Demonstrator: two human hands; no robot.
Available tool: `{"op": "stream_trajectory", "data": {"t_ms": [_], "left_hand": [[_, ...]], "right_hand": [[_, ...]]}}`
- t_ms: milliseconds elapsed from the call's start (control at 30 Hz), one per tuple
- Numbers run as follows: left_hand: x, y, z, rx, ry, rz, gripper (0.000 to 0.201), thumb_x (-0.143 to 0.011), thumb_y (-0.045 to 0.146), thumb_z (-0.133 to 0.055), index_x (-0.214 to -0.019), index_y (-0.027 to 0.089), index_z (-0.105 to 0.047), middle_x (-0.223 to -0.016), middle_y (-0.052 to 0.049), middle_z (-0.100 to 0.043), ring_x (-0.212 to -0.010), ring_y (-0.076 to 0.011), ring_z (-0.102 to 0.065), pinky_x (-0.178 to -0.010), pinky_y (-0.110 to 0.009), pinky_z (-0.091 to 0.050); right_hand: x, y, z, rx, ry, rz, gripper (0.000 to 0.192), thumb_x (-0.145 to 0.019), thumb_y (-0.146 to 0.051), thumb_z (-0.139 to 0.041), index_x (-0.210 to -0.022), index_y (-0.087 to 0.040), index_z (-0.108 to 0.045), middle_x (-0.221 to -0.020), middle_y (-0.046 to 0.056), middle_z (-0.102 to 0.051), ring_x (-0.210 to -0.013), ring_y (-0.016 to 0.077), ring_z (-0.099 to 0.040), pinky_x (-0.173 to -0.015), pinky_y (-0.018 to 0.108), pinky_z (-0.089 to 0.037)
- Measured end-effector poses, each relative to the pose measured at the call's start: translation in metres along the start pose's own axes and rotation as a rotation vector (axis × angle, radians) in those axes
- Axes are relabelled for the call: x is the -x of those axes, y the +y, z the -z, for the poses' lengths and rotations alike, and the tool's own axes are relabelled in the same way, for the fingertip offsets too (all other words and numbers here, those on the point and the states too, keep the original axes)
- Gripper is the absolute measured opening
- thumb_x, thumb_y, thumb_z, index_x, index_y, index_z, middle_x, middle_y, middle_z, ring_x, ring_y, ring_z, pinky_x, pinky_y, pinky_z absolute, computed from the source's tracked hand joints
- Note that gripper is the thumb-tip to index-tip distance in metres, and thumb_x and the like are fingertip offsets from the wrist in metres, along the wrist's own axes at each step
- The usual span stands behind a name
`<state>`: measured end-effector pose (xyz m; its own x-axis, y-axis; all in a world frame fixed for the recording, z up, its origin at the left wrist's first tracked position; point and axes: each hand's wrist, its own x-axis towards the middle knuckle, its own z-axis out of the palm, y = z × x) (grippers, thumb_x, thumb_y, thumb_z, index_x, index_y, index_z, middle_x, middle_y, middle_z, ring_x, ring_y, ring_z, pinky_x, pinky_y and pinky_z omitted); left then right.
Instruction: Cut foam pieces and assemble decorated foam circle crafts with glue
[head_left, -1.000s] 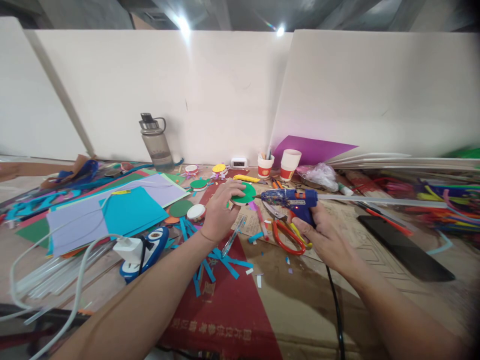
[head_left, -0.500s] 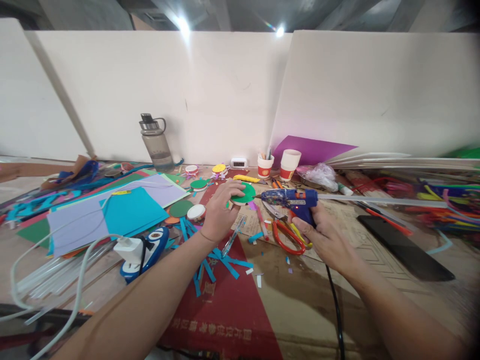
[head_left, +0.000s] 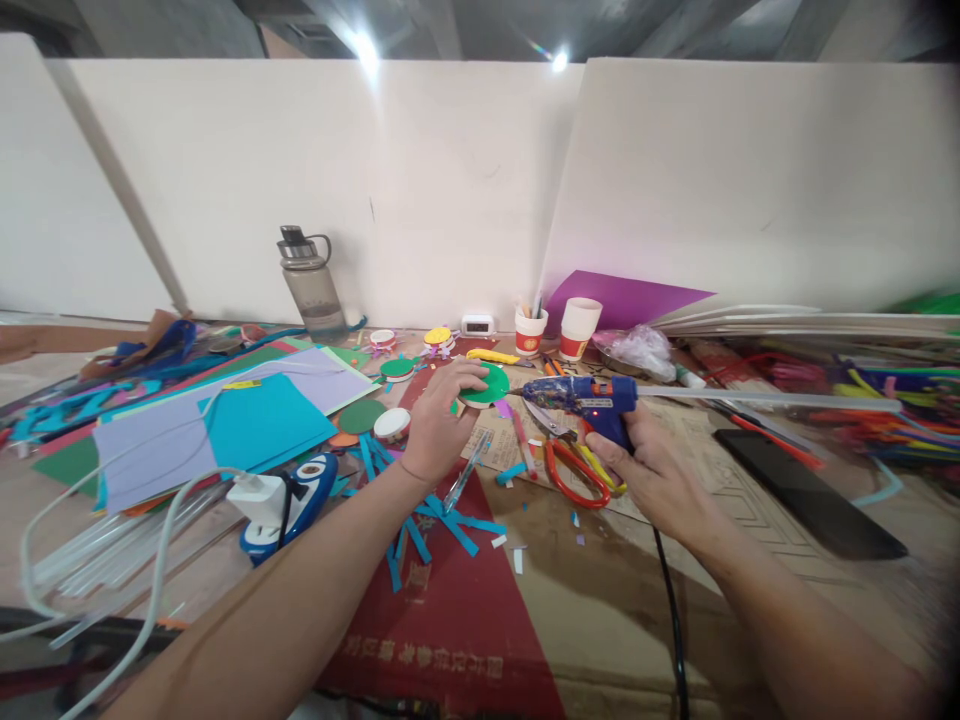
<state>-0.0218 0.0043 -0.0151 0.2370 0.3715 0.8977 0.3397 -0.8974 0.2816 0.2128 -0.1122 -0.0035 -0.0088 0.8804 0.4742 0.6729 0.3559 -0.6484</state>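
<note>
My left hand (head_left: 441,425) pinches the green disc (head_left: 495,383), and my right hand (head_left: 661,482), curled round the glue gun (head_left: 577,395), points it left, tip just beside the disc's right edge.

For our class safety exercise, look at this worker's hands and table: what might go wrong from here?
1. The left hand holds the green-topped disc close to the tip of the glue gun; a slip might burn its fingers, if the gun is hot.
2. Glue could drip onto the scissors lying just below the gun.
3. The black cord below the right hand might snag and jerk the gun.
</note>
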Motion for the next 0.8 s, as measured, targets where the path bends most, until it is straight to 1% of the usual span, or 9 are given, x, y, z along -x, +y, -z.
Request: {"op": "stream_trajectory", "data": {"t_ms": [133,233,333,400,467,533,633,700,800], "left_hand": [[0.0,0.0,0.0,0.013,0.021,0.035,0.017,-0.081,0.006,-0.06,-0.088,0.021,-0.058,-0.103,-0.005,-0.071,-0.106,-0.0183,-0.066,-0.094,-0.039,-0.053],[-0.001,-0.001,0.0,0.022,0.045,0.098,0.022,-0.077,0.002,-0.058,-0.089,0.021,-0.059,-0.105,-0.005,-0.071,-0.104,-0.0185,-0.067,-0.094,-0.04,-0.053],[-0.001,-0.001,0.001,0.034,0.046,0.118,0.025,-0.074,0.001,-0.058,-0.089,0.021,-0.059,-0.105,-0.005,-0.071,-0.104,-0.0191,-0.066,-0.095,-0.041,-0.053],[-0.002,0.0,0.001,0.039,0.035,0.111,0.023,-0.075,0.003,-0.059,-0.089,0.021,-0.059,-0.105,-0.005,-0.071,-0.105,-0.0193,-0.066,-0.095,-0.04,-0.052],[-0.003,0.0,0.001,0.043,0.028,0.096,0.021,-0.076,0.004,-0.06,-0.089,0.021,-0.059,-0.105,-0.005,-0.071,-0.104,-0.0188,-0.066,-0.095,-0.039,-0.053],[-0.003,0.001,0.0,0.037,0.019,0.08,0.02,-0.077,0.005,-0.06,-0.089,0.021,-0.059,-0.103,-0.004,-0.071,-0.102,-0.0184,-0.067,-0.093,-0.038,-0.053],[-0.004,-0.001,0.0,0.029,0.003,0.083,0.022,-0.075,0.004,-0.06,-0.089,0.021,-0.059,-0.102,-0.004,-0.072,-0.101,-0.0188,-0.067,-0.092,-0.038,-0.054],[-0.004,-0.003,0.0,0.032,0.003,0.102,0.022,-0.074,0.004,-0.06,-0.088,0.021,-0.059,-0.102,-0.004,-0.072,-0.1,-0.0189,-0.067,-0.092,-0.039,-0.053],[-0.005,-0.006,0.0,0.035,0.027,0.137,0.023,-0.072,0.003,-0.058,-0.088,0.021,-0.059,-0.103,-0.005,-0.071,-0.101,-0.0187,-0.067,-0.094,-0.038,-0.053]], "right_hand": [[0.0,-0.004,0.002,-0.007,-0.007,0.013,0.042,-0.094,-0.045,-0.049,-0.129,-0.023,-0.051,-0.116,0.009,-0.065,-0.104,0.026,-0.061,-0.093,0.043,-0.049],[-0.002,-0.006,0.004,-0.039,-0.004,-0.025,0.037,-0.092,-0.045,-0.051,-0.122,-0.023,-0.055,-0.102,0.007,-0.068,-0.09,0.0245,-0.063,-0.084,0.041,-0.052],[-0.006,0.0,0.01,-0.137,0.061,-0.143,0.036,-0.089,-0.047,-0.053,-0.115,-0.023,-0.055,-0.078,0.002,-0.066,-0.065,0.0197,-0.06,-0.067,0.036,-0.052],[-0.01,0.009,0.017,-0.193,0.11,-0.243,0.034,-0.088,-0.047,-0.054,-0.11,-0.021,-0.055,-0.067,-0.001,-0.06,-0.056,0.0171,-0.055,-0.061,0.033,-0.05],[-0.015,0.023,0.026,-0.168,0.162,-0.332,0.032,-0.086,-0.047,-0.054,-0.102,-0.02,-0.057,-0.067,0.0,-0.062,-0.062,0.0179,-0.058,-0.066,0.033,-0.049],[-0.018,0.038,0.035,-0.027,0.24,-0.483,0.033,-0.085,-0.048,-0.051,-0.095,-0.018,-0.06,-0.079,0.007,-0.067,-0.071,0.021,-0.061,-0.068,0.034,-0.048],[-0.019,0.058,0.047,0.213,0.289,-0.654,0.036,-0.083,-0.047,-0.05,-0.089,-0.015,-0.064,-0.088,0.015,-0.07,-0.08,0.0267,-0.064,-0.071,0.037,-0.048],[-0.017,0.068,0.05,0.325,0.272,-0.741,0.039,-0.082,-0.047,-0.05,-0.093,-0.013,-0.067,-0.091,0.018,-0.071,-0.085,0.0296,-0.065,-0.072,0.038,-0.048],[-0.012,0.08,0.051,0.427,0.166,-0.847,0.044,-0.081,-0.047,-0.053,-0.093,-0.008,-0.07,-0.088,0.022,-0.07,-0.086,0.0328,-0.067,-0.072,0.039,-0.049]]}}
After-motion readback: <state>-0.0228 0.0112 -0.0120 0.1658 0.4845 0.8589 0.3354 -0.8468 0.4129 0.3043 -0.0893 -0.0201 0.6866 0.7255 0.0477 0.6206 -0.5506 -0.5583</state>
